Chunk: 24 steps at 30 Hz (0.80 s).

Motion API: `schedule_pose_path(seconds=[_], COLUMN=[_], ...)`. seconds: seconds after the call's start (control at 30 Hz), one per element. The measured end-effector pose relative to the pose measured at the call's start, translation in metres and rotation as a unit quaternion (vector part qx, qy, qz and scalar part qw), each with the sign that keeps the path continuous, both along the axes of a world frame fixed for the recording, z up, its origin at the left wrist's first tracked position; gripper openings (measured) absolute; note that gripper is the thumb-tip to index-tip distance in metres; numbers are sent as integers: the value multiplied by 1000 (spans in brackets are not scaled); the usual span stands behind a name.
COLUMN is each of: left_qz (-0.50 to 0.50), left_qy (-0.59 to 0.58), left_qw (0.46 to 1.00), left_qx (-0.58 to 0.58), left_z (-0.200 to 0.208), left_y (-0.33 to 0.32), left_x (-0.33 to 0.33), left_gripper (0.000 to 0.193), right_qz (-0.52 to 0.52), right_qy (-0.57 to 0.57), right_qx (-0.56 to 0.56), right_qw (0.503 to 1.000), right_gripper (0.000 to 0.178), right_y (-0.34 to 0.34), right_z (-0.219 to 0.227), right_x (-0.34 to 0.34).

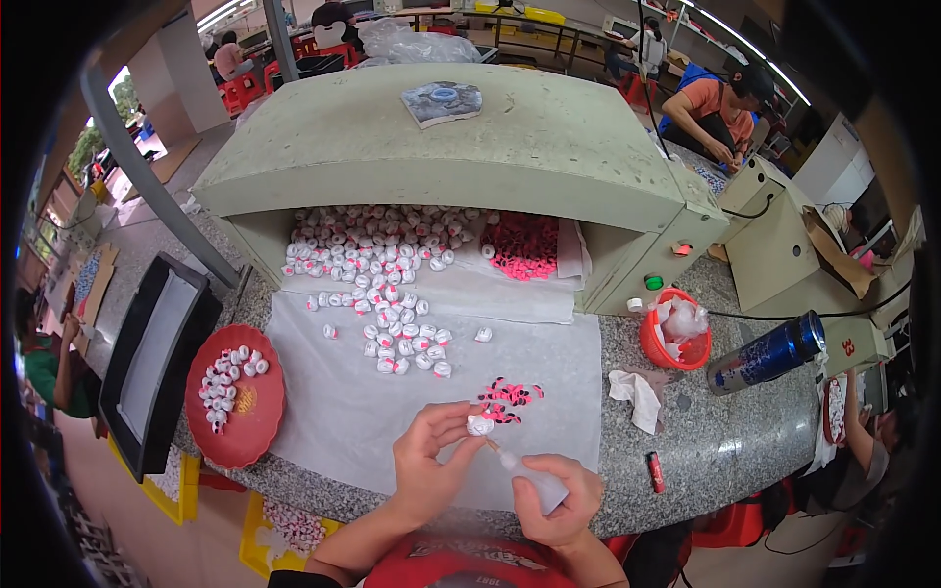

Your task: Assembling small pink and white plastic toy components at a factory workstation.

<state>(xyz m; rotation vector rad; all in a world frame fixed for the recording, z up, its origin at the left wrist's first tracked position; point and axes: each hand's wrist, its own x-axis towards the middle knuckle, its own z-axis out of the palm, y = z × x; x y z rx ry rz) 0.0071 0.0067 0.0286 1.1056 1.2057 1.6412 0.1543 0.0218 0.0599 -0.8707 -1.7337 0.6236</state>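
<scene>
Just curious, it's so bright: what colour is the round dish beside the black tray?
The dish is red, with a yellowish mark; see the head view.

Glossy stone counter (725,446), matt sheet (323,421), smooth plastic bottle (553,486)

I have the cabinet (441,181) directly behind the paper sheet (559,363); small balls (392,235) heaped inside it run forward onto the sheet, with loose slips (510,394) nearer the front. On my left sits the plate (240,448) with more balls, the tray (152,416) left of it. On my right stands the bucket (654,345), then the can (769,353).
</scene>
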Motion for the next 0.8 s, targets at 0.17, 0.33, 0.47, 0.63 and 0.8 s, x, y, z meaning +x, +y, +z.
schedule_pose_path(seconds=[0.17, 0.33, 0.47, 0.63, 0.8], left_qz=[-5, -32, -77, -104, -110], left_qy=[19, -60, -162, -204, -217], left_qw=[1000, 998, 981, 969, 966], left_qx=[-4, -17, -69, -90, -92], left_z=[2, 4, 16, 10, 10], left_y=[0, 0, 2, 3, 2], left_x=[-2, -4, -8, -14, -16], left_gripper=[36, 36, 36, 36, 35], right_qz=[21, 16, 3, 0, 10], right_qy=[-19, -21, -15, -4, -2], right_qx=[17, 12, 27, -8, 5], right_qw=[999, 1000, 1000, 1000, 1000], right_gripper=[21, 23, 19, 19, 19], right_y=[1, 2, 2, -2, 0], right_z=[5, 8, 8, 7, 7], right_x=[5, 7, 4, 8, 7])
